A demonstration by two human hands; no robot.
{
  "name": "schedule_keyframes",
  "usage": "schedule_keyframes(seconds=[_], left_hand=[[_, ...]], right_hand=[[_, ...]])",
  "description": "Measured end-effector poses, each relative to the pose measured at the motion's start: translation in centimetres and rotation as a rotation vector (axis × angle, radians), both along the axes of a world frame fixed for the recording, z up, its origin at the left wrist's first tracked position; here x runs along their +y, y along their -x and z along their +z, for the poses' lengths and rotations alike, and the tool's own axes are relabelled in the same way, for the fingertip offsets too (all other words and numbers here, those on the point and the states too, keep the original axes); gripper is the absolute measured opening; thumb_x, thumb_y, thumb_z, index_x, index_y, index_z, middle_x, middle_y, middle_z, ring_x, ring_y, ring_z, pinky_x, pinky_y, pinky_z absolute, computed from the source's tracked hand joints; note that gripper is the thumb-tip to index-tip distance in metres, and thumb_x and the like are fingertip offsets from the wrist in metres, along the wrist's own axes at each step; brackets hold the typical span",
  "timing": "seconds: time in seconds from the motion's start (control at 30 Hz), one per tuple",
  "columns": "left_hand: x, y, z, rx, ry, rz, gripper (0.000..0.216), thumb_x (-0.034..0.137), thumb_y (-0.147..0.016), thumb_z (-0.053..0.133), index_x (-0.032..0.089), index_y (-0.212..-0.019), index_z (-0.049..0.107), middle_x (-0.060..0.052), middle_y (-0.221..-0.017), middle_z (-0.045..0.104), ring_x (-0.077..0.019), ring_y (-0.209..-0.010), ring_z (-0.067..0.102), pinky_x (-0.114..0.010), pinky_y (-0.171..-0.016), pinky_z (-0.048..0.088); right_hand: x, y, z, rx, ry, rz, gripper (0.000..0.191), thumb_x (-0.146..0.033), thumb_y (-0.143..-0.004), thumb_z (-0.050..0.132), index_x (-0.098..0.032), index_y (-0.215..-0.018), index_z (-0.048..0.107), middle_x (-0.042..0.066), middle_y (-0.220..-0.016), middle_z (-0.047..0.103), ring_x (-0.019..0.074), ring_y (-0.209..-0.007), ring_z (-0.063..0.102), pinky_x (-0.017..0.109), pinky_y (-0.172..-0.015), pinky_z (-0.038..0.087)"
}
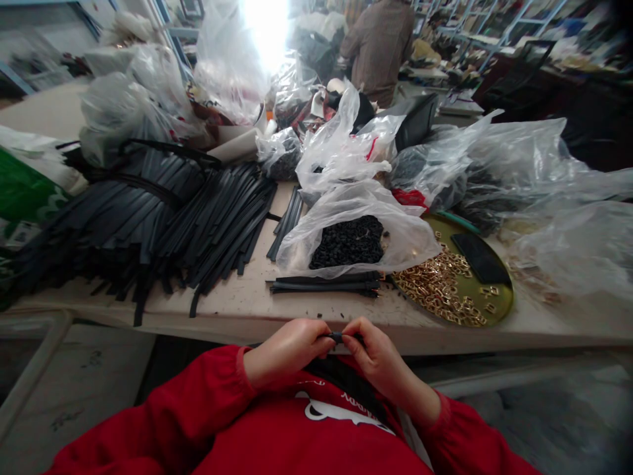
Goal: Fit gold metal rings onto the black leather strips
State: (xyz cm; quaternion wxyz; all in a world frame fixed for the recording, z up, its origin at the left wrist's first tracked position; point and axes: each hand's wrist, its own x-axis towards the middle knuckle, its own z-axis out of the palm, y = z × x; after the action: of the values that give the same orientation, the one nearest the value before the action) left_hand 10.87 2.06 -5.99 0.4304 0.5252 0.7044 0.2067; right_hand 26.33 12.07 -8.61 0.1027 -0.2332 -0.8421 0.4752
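Observation:
Close to my body, just below the table's front edge, my left hand and my right hand meet. Both pinch one thin black strap between thumb and fingers, each at one end of the short visible stretch. The strap runs down across my red sweatshirt. On the table right ahead lie a few black straps in a flat bundle. Behind them an open clear bag of small black pieces rests. To the right stands a round brass tray with several gold buckles.
A big heap of black straps covers the table's left half. Clear plastic bags pile up at the back and right. A dark flat object lies on the tray. A person in a brown coat stands at the far end.

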Motion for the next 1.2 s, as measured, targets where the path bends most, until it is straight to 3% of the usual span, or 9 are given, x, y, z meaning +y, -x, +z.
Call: schedule_keyframes(seconds=[0.2,0.53,0.67,0.93,1.07,1.2], left_hand=[[0.2,-0.4,-0.2,0.011,0.022,-0.025,0.029,0.029,-0.081,0.036,0.017,-0.067,0.059,-0.001,-0.064,0.061,-0.0133,-0.057,0.053,-0.022,-0.051,0.032],[0.6,-1.4,-1.0,0.141,0.137,-0.169,0.027,0.03,-0.083,0.031,0.018,-0.075,0.053,-0.003,-0.073,0.062,-0.0154,-0.065,0.055,-0.023,-0.059,0.036],[0.9,-1.2,-0.6,0.149,0.158,-0.245,0.031,0.036,-0.084,0.032,0.019,-0.069,0.053,-0.001,-0.068,0.061,-0.0145,-0.061,0.054,-0.023,-0.055,0.034],[1.1,-2.0,-0.5,0.127,0.046,-0.215,0.03,0.03,-0.086,0.03,0.018,-0.071,0.052,-0.002,-0.068,0.06,-0.0127,-0.058,0.052,-0.021,-0.051,0.033],[3.1,-1.1,0.1,0.234,0.002,-0.237,0.027,0.033,-0.085,0.036,0.018,-0.082,0.058,-0.005,-0.077,0.064,-0.0167,-0.068,0.058,-0.023,-0.059,0.04],[6.1,1.6,-1.0,0.54,-0.214,-0.129,0.03,0.026,-0.082,0.044,0.015,-0.108,0.054,-0.012,-0.103,0.062,-0.0231,-0.092,0.058,-0.032,-0.078,0.044]], right_hand=[[-0.1,0.1,0.1,0.0,-0.017,0.003,0.007,-0.019,-0.083,0.044,-0.019,-0.076,0.047,0.001,-0.069,0.055,0.0135,-0.064,0.05,0.025,-0.059,0.039],[-1.1,-0.7,-0.3,-0.118,-0.109,0.018,0.006,-0.021,-0.082,0.048,-0.018,-0.084,0.054,0.003,-0.078,0.063,0.015,-0.072,0.058,0.022,-0.06,0.04],[-1.1,-1.3,0.0,-0.092,-0.131,0.02,0.006,-0.018,-0.081,0.048,-0.018,-0.082,0.054,0.003,-0.077,0.064,0.0154,-0.072,0.059,0.023,-0.061,0.041],[-1.3,-1.6,-1.5,0.039,-0.053,-0.074,0.007,-0.018,-0.083,0.044,-0.019,-0.081,0.05,0.002,-0.073,0.059,0.0132,-0.067,0.056,0.022,-0.059,0.042],[1.0,-1.5,-1.7,0.086,-0.103,-0.109,0.009,-0.018,-0.084,0.042,-0.019,-0.089,0.05,0.003,-0.077,0.06,0.0141,-0.069,0.056,0.025,-0.062,0.043],[5.9,0.1,-1.3,0.088,-0.38,-0.233,0.014,-0.019,-0.085,0.04,-0.017,-0.091,0.052,0.008,-0.085,0.06,0.0193,-0.081,0.054,0.033,-0.073,0.042]])
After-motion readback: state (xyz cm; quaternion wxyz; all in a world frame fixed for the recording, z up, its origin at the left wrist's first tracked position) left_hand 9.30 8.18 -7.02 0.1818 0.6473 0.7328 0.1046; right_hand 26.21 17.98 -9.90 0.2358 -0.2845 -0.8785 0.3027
